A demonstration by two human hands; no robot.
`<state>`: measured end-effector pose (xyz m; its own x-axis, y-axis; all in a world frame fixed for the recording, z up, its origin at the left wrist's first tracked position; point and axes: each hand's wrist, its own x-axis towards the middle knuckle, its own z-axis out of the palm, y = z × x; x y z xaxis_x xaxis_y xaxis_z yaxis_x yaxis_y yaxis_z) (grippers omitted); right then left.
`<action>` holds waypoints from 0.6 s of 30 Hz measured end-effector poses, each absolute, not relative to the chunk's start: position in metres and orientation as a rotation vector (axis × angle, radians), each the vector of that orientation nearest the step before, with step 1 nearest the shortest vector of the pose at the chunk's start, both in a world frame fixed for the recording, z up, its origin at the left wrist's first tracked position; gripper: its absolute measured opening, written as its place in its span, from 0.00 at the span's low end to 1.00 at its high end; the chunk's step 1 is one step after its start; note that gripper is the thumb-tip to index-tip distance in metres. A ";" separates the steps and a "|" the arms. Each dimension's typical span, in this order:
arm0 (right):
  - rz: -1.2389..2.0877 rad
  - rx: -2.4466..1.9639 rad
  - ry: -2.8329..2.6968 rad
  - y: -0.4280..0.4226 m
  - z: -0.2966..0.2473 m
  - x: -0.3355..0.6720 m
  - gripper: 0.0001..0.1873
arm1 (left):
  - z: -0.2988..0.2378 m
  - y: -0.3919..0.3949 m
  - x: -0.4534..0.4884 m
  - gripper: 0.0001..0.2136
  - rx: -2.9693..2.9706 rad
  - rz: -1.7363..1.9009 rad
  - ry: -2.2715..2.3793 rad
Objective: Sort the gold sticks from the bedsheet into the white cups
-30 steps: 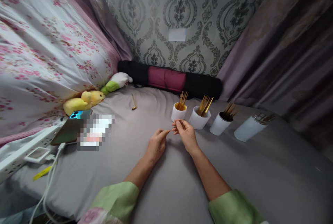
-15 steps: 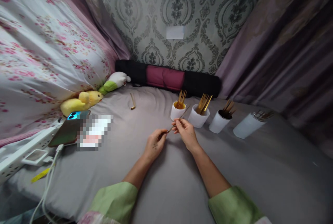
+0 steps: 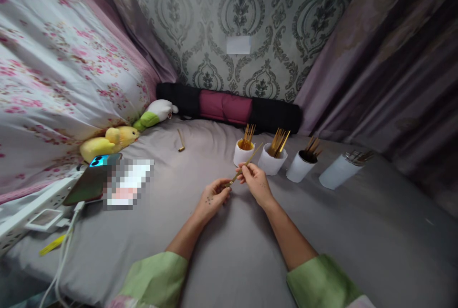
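A thin brass-coloured stick [image 3: 235, 177] slants up to the right between my two hands. Its lower end, with a small shiny tip, is pinched in the fingers of my left hand [image 3: 212, 199]. My right hand [image 3: 256, 182] grips its middle between thumb and fingertips, and the far end pokes out above, in front of the gap between two white cups. The nearest cup [image 3: 243, 157] has a yellow inside and holds several golden sticks [image 3: 248, 135]. Beside it, a wider white cup [image 3: 272, 164] holds more golden sticks [image 3: 279, 142].
Farther right stand a white cup with dark sticks [image 3: 299, 170] and a leaning pale cylinder of metallic sticks [image 3: 338, 173]. A brass two-pronged piece [image 3: 181, 146] lies on the grey sheet. Left are a phone [image 3: 91, 184], power strip [image 3: 17, 229] and plush toys [image 3: 123, 137]; a black-and-maroon roll [image 3: 225, 107] lies behind.
The stick has turned slightly in my fingers, showing more of its brass shaft and shiny lower tip. My left fingers have loosened a little around that end. The view has shifted slightly.
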<state>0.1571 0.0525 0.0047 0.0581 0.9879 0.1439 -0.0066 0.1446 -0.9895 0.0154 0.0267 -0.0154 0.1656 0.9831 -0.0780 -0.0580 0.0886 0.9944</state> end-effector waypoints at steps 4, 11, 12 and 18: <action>1.053 -1.125 -1.265 0.053 0.004 0.158 0.17 | -0.011 0.025 0.014 0.19 1.128 1.034 1.025; 1.047 -1.117 -1.314 0.051 0.008 0.157 0.15 | -0.015 0.025 0.011 0.21 1.072 0.990 0.961; 1.048 -1.116 -1.319 0.051 0.008 0.157 0.14 | -0.016 0.025 0.011 0.21 1.074 0.984 0.961; 1.059 -1.129 -1.330 0.051 0.009 0.158 0.13 | -0.012 0.024 0.011 0.20 1.106 0.964 0.964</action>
